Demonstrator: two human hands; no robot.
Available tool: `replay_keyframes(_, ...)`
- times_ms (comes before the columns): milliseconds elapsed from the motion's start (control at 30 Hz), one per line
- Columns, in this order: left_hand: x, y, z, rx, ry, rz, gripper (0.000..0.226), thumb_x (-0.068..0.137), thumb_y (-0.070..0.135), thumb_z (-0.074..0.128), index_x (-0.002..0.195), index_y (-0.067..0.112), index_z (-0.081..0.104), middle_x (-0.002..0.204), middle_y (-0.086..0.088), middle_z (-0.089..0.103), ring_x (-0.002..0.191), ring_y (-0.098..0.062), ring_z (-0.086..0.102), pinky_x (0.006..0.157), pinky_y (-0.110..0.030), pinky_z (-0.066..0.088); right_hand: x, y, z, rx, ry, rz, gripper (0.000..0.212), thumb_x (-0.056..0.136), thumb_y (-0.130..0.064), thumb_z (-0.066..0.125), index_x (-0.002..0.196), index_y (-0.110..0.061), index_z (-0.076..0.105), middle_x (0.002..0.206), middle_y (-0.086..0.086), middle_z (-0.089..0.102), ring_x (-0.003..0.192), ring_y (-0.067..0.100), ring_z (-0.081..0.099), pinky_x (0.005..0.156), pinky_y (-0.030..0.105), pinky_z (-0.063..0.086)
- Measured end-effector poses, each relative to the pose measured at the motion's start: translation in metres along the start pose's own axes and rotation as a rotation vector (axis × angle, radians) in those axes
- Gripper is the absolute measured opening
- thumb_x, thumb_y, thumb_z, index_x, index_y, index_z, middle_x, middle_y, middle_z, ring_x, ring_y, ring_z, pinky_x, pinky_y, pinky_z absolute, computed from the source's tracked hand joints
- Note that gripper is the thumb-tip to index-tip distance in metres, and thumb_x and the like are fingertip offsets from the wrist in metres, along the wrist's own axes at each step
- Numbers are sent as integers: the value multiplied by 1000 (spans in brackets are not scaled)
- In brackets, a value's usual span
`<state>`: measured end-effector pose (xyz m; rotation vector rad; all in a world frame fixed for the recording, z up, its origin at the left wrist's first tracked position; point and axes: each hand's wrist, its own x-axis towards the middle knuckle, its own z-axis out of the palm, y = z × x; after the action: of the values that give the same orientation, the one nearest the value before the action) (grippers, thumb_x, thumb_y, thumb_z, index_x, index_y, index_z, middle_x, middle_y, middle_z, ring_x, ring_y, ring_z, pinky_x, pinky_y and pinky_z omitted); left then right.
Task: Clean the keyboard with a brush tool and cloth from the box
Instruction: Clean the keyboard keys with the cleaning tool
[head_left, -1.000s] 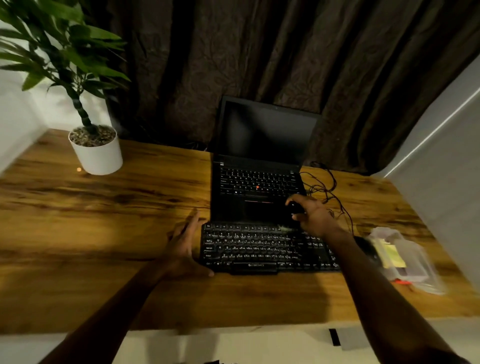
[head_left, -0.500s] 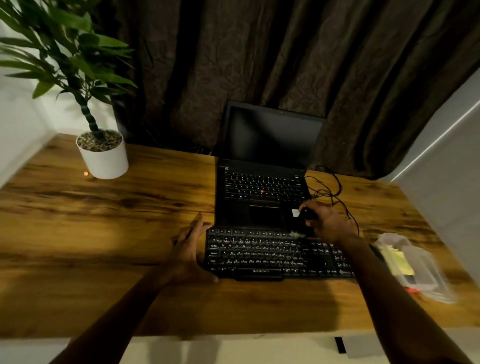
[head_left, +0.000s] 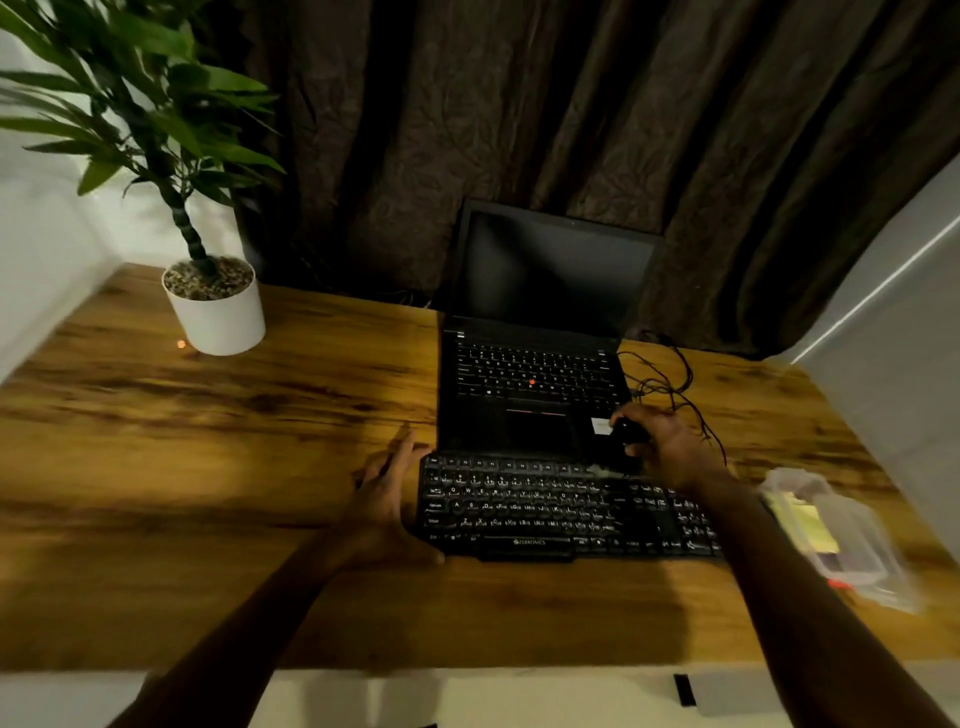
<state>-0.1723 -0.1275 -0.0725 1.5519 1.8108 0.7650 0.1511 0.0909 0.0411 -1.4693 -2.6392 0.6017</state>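
A black external keyboard (head_left: 545, 509) lies on the wooden desk in front of an open black laptop (head_left: 535, 384). My left hand (head_left: 387, 499) rests flat against the keyboard's left end, thumb at its front corner. My right hand (head_left: 660, 444) grips a dark brush tool (head_left: 626, 431) over the keyboard's top row; its pale bristles (head_left: 602, 472) touch the keys there. A clear plastic box (head_left: 841, 535) with a yellow cloth (head_left: 805, 525) inside sits to the right of the keyboard.
A potted plant in a white pot (head_left: 215, 306) stands at the desk's back left. Black cables (head_left: 670, 384) coil to the right of the laptop. A dark curtain hangs behind. A white wall (head_left: 893, 364) borders the desk on the right.
My right hand has slid the brush rightward along the keyboard's top row. My left hand has stayed against the keyboard's left end. The view has shifted a little.
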Motion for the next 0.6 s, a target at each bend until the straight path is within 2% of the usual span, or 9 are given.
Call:
replay_keyframes(67,0,-1,1,14,7,-10,163,28,75,89,141,58,-26,162,23,19,150,-16,6,117,-53,12,0,-6,7,-17,0,-26,59,89,-6,63,108,-59,44,118,6,54,101,26,59,70,34,56)
replay_keyframes(200,0,-2,1,28,12,-13,153,25,83,84,128,74,-30,166,16,13,152,-20,6,118,-59,10,0,-27,16,61,-9,-76,57,89,-8,63,110,-58,47,118,5,53,103,25,57,75,44,60)
replay_keyframes(333,0,0,0,22,7,-23,155,27,80,86,128,73,-32,165,14,19,152,-20,5,119,-61,9,-7,-23,8,65,1,-75,50,90,-5,62,110,-50,51,114,5,58,96,23,60,64,30,54)
replay_keyframes(467,-1,-1,0,-3,15,-18,154,25,81,86,128,75,-28,165,14,17,153,-21,4,119,-62,11,-20,-12,-3,-170,36,-4,46,87,-8,66,115,-41,52,115,2,62,97,20,59,77,32,51)
replay_keyframes(533,-2,-1,0,-3,19,-15,153,24,83,84,128,75,-28,165,15,17,152,-20,6,119,-62,12,-24,-15,-1,-173,51,-19,48,86,-8,67,118,-40,52,116,1,60,99,19,57,78,30,46)
replay_keyframes(600,-1,-1,1,-3,25,-10,153,24,82,85,128,76,-27,165,14,16,152,-20,6,119,-62,13,-25,-22,7,-74,32,-43,50,87,-6,66,118,-41,52,114,-1,56,103,20,55,80,34,50)
